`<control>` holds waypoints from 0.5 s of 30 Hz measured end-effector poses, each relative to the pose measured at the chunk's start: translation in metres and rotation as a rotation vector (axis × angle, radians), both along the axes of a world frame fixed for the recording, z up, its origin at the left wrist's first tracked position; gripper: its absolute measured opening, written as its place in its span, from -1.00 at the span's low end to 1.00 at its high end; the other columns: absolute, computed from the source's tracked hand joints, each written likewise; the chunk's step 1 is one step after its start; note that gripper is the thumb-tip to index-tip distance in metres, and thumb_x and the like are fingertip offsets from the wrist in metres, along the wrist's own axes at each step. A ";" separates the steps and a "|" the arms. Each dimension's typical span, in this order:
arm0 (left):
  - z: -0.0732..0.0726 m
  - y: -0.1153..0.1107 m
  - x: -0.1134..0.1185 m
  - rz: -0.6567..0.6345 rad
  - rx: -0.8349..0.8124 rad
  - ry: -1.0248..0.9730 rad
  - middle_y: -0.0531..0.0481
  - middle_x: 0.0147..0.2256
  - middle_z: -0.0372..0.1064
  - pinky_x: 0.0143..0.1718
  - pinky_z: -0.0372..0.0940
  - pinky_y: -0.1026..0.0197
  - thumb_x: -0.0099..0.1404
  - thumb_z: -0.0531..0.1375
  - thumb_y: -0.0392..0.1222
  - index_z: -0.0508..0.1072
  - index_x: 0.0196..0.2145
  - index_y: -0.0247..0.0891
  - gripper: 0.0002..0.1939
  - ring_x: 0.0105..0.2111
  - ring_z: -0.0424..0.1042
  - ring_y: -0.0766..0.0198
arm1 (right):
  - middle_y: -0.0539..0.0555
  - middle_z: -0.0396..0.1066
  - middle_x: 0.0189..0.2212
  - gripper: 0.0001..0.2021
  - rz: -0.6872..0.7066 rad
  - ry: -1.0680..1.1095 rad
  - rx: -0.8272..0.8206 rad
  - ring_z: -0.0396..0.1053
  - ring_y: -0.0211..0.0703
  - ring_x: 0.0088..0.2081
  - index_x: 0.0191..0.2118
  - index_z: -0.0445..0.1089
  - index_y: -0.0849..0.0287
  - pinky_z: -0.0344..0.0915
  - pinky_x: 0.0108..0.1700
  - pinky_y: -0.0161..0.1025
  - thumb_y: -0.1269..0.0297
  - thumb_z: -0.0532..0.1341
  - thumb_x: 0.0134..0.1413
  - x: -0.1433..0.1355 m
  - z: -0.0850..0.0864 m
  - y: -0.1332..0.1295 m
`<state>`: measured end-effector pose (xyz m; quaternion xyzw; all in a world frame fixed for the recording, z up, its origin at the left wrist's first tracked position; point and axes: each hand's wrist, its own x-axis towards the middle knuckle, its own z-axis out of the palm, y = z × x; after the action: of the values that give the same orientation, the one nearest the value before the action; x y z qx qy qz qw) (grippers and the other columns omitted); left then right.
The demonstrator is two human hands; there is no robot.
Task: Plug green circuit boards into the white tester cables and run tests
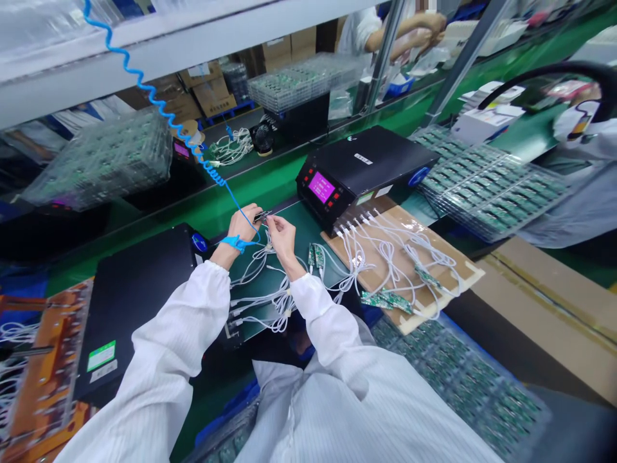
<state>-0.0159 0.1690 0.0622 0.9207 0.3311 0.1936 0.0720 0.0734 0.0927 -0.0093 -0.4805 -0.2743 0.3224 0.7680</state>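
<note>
The small circuit board you hold is a thin, dark sliver, too small here to read any detail on it. Its long axis runs roughly left to right across the view, tilted slightly upward toward the right, one end at each hand. It sits raised above the green mat, just in front of the black tester.

Your left hand pinches the board's left end between thumb and fingers, the other fingers curled in. A blue wrist strap circles that wrist, and its blue coiled cord climbs to the upper left. Your right hand pinches the right end, fingertips pressed together; whether it also grips a plug there cannot be told.

White cables lie tangled on the mat under both hands. Two green boards rest on the mat just beside your right hand. The tester shows a pink display, and more white leads run from its front across a brown board. Clear trays of boards stand beyond to the right. A second black unit lies to your left. Another person's arms show at the top.
</note>
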 end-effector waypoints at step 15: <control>0.015 0.020 -0.038 0.463 -0.169 -0.263 -0.17 -0.26 0.58 -0.01 0.36 0.05 0.25 0.27 -0.27 0.58 -0.28 -0.24 -0.91 -0.13 0.55 -0.03 | 0.34 0.47 0.03 -0.63 0.316 -1.151 -0.391 0.46 0.00 0.05 0.05 0.42 0.32 0.38 0.18 -0.08 0.57 -0.02 0.25 -0.046 -0.025 0.078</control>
<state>-0.0541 0.1893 0.0775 0.7782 0.5355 0.2944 0.1447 0.0278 0.1712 -0.0339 -0.6622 -0.6478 0.1658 0.3383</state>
